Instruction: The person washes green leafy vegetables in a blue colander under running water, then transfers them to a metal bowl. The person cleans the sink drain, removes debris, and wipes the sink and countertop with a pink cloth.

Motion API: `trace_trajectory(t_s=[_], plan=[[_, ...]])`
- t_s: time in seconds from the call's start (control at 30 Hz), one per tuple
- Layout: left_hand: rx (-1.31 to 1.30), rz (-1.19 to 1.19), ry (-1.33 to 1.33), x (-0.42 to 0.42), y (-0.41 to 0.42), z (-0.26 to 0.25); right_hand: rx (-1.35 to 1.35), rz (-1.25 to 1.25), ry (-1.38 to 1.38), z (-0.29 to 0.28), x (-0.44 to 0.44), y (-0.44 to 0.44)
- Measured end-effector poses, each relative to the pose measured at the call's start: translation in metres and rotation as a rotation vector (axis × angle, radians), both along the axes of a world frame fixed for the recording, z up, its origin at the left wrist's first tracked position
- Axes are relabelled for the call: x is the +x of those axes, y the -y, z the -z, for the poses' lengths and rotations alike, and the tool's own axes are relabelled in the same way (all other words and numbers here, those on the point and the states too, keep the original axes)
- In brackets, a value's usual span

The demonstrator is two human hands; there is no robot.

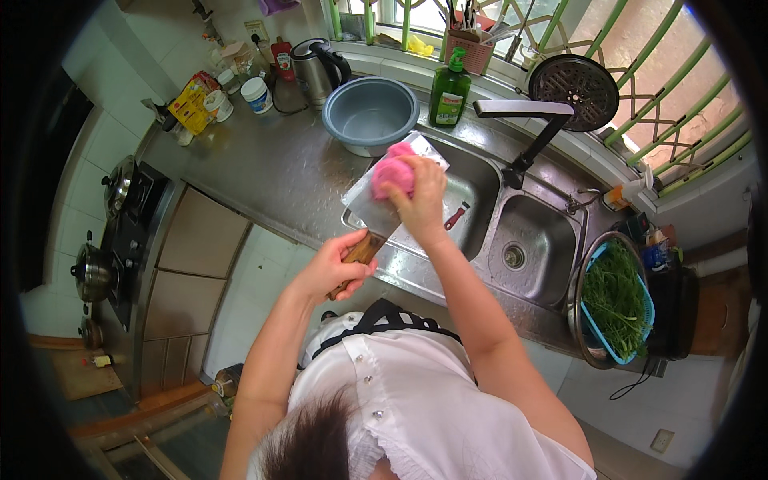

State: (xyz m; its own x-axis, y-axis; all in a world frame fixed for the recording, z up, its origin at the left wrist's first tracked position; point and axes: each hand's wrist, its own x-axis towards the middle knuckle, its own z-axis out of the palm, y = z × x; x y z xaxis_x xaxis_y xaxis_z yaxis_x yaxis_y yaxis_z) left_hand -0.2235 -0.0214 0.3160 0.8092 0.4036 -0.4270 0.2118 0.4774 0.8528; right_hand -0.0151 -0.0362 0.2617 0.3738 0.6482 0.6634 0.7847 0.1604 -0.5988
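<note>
My left hand (329,267) grips the wooden handle (360,255) of a cleaver. The broad steel blade (367,195) is held over the left edge of the large sink basin (480,186). With my right hand (425,192) I hold a pink cloth (393,179) against the upper face of the blade. Cloth and fingers hide part of the metal. A peeler with a dark red handle (456,217) lies in the basin, just right of my right wrist.
A grey pot (366,117) stands behind the blade. Beside it are a green soap bottle (450,90) and an electric kettle (315,69). The faucet (522,162) rises behind the small basin (531,246). Leafy greens (615,294) fill a blue basket (648,312) at right.
</note>
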Motion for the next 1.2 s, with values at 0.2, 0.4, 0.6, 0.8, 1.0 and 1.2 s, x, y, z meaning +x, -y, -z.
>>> trace_trajectory(t_s=[0.2, 0.4, 0.6, 0.8, 1.0, 1.2], plan=[[-0.009, -0.008, 0.004, -0.008, -0.003, 0.013, -0.042, 0.225, -0.599, 0.058, 0.103, -0.027], [1.508, -0.165, -0.610, 0.003, -0.031, 0.027, 0.144, 0.182, -1.110, 0.023, 0.088, 0.018], [1.828, -0.258, -0.866, 0.003, -0.038, 0.041, 0.009, -0.223, -0.209, -0.030, 0.023, 0.026], [1.872, -0.270, -0.805, 0.011, -0.031, 0.034, 0.002, -0.344, 0.226, -0.017, -0.010, 0.001], [1.685, -0.284, -0.819, -0.007, -0.024, 0.035, -0.235, 0.077, 0.001, 0.041, 0.081, -0.018], [1.528, -0.277, -0.927, -0.016, -0.025, 0.040, -0.071, -0.487, 0.093, -0.007, -0.008, 0.014]])
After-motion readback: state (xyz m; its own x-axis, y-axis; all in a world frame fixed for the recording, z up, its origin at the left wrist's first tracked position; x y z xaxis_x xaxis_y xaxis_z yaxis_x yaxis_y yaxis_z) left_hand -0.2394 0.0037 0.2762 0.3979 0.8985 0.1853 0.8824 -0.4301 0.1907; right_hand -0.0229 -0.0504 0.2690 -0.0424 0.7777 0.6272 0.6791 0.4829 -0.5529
